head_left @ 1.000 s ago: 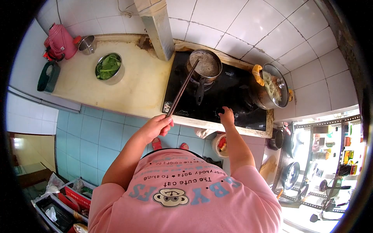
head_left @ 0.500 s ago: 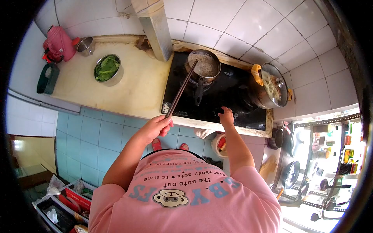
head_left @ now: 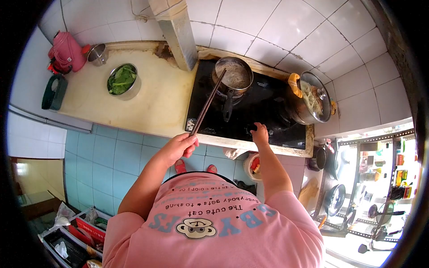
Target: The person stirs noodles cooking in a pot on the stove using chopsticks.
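Note:
My left hand (head_left: 179, 147) is closed around a pair of long dark chopsticks (head_left: 206, 107) at the counter's front edge. Their far tips reach over the rim of a small saucepan (head_left: 229, 93), which sits on the left burner with its black handle toward me. Pale, frothy contents (head_left: 236, 75) fill the saucepan; I cannot make out what they are. At the front of the black gas stove (head_left: 263, 105), my right hand (head_left: 260, 133) has its fingers closed on a dark stove knob (head_left: 253, 128), mostly hidden by the fingers.
A lidded steel pot (head_left: 308, 114) with yellow cloth on its handles stands on the right burner. On the counter (head_left: 156, 107) to the left are a steel bowl of green leaves (head_left: 123, 80), a metal cup (head_left: 97, 56) and a pink thermos (head_left: 68, 51). A metal post (head_left: 178, 42) rises behind.
The view has shifted very slightly. Both hands, the chopsticks and the saucepan keep nearly the same places.

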A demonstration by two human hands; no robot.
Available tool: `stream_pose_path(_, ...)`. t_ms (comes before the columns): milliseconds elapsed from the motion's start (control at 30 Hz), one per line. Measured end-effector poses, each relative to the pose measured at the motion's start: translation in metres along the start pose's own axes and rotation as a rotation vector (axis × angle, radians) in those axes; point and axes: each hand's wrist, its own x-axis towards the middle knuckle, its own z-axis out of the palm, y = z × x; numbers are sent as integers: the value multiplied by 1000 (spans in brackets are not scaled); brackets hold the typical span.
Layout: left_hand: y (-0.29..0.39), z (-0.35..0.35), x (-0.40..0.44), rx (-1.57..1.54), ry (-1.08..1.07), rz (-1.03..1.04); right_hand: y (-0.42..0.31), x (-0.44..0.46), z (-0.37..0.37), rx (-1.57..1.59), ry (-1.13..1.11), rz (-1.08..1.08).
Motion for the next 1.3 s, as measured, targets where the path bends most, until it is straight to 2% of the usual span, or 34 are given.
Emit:
stream_pose_path(767,2,2,-1,-11,-3,-19,0,-1,-6,-24,-25,-9)
stream_pose_path(833,5,2,-2,-10,-4,-5,1,-2,-16,-14,132,-138)
stream_pose_path(867,7,3,-2,-7,-5,-1,-8,-5,-28,-14,137,-140)
stream_pose_path(933,14,7,-2,-45,-27,2,-65,-26,-86,264,207,-205)
stream_pose_path(1033,20,24,11,-150,-72,23,-146,-66,-145,410,267,-550)
stream_pose_path(1067,22,33,17,-222,-98,31,-166,-75,-153,361,322,-745)
stream_pose_path(1133,26,50,31,-221,-96,25,-196,-90,-166,314,231,-963)
stream_pose_path(1200,36,68,40,-244,-93,8,-206,-89,-164,195,148,-1026)
stream_pose_path(1300,53,90,50,-221,-87,-2,-201,-70,-160,155,194,-1078)
